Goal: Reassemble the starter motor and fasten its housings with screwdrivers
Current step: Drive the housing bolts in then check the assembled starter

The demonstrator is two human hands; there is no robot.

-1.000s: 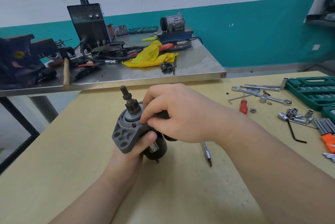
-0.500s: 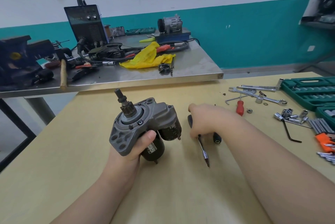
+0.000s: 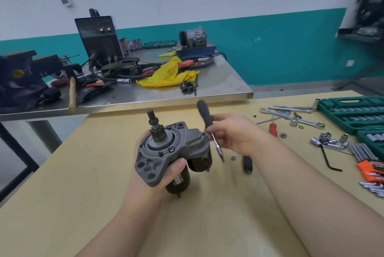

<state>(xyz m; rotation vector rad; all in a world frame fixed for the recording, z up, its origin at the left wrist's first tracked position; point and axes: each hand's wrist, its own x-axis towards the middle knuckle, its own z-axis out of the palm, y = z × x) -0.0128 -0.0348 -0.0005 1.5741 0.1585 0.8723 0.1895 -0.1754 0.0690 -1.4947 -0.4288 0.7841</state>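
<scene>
Our left hand (image 3: 164,171) grips the starter motor (image 3: 172,150) by its grey nose housing, thumb across the front, and holds it above the wooden table (image 3: 83,194) with the pinion shaft pointing up. Our right hand (image 3: 234,134) pinches a screwdriver (image 3: 207,123) where handle meets shank; the dark handle tilts up and left, and the motion-blurred tip hangs just beside the motor's solenoid. A second dark handle (image 3: 247,164) and a small nut (image 3: 233,158) lie on the table below the right wrist. Wrenches (image 3: 291,114), sockets (image 3: 328,139) and a green tool case (image 3: 353,111) lie to the right.
</scene>
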